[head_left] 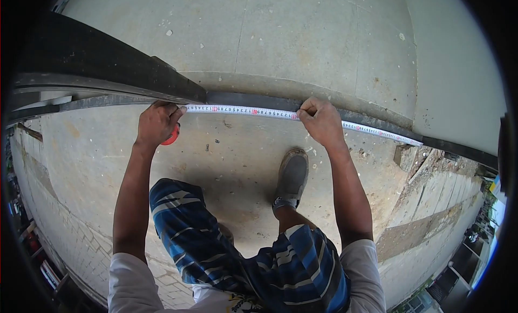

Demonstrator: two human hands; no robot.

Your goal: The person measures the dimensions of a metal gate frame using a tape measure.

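Note:
A white measuring tape [237, 109] is stretched along a dark metal bar [251, 100] that lies across the floor. My left hand [156, 123] is closed around the tape's red case [171, 135], mostly hidden by the palm, with the fingertips on the blade beside the bar. Further right, my right hand [322, 120] pinches the blade against the bar's edge. Beyond that hand the tape runs on to the right and ends near the bar's far part.
A thick dark beam [118, 59] comes in from the upper left and meets the bar near my left hand. A shoe [293, 173] stands on the concrete floor [237, 173] below. Broken concrete [404, 157] lies at the right, near the bar.

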